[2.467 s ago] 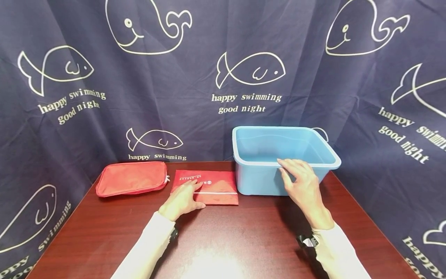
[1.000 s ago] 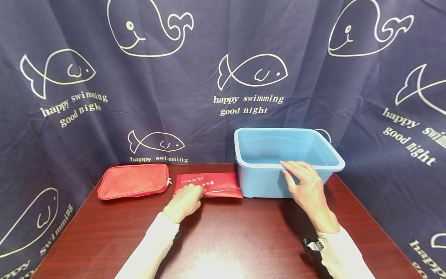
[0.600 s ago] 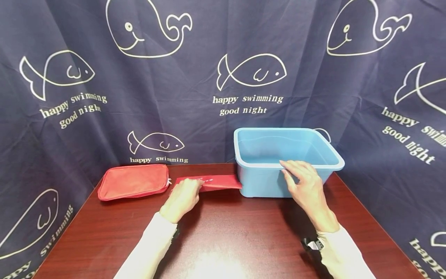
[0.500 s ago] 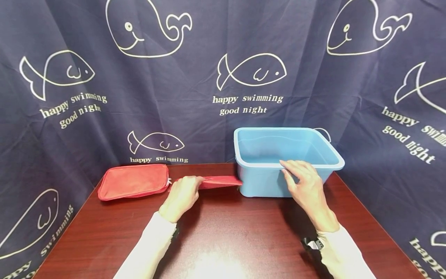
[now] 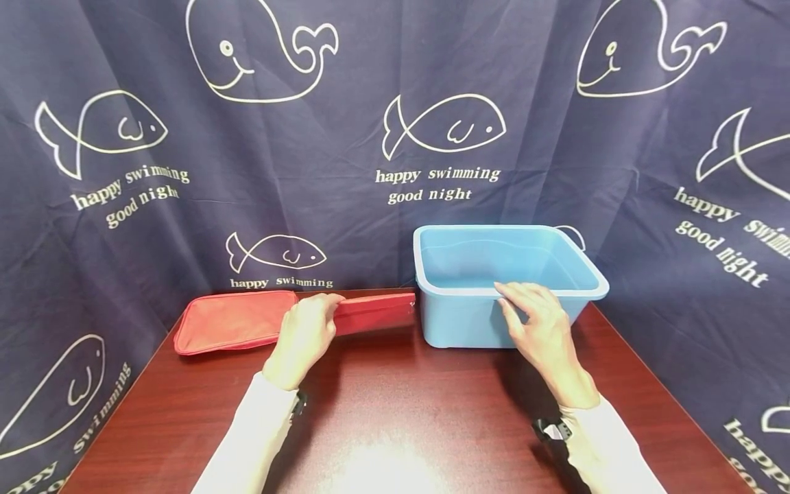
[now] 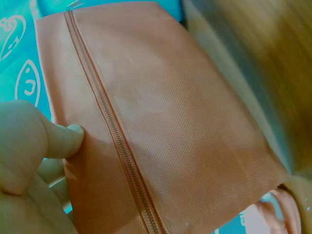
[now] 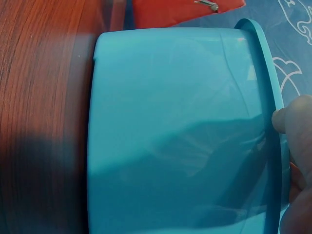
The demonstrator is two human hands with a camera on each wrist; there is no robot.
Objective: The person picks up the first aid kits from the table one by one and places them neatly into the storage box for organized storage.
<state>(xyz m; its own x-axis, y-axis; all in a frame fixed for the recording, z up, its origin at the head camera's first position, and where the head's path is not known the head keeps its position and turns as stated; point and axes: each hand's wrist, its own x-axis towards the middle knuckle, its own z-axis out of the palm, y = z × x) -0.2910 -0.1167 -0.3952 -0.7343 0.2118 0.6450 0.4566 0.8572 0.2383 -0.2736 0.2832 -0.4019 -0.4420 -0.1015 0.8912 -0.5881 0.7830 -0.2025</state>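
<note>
The left hand (image 5: 304, 337) pinches the top edge of a flat red zip pouch (image 5: 375, 313), tilted up off the table left of the blue bin. In the left wrist view the thumb of that hand (image 6: 29, 146) lies on the pouch (image 6: 180, 117) beside its zip. The right hand (image 5: 540, 335) grips the front rim of the blue bin (image 5: 465, 322). The right wrist view has its thumb (image 7: 287, 119) at the rim of the bin (image 7: 165, 122), with part of the pouch (image 7: 170, 9) beyond.
A second red pouch (image 5: 234, 321), thicker and rounded, lies at the table's back left, partly behind the left hand. A dark blue curtain (image 5: 345, 137) with white fish and whale drawings stands behind the brown table (image 5: 395, 405).
The left hand has taken hold of the flat pouch's edge and raised it from lying flat, shifting it slightly left and up. The right hand stays at the bin rim.
</note>
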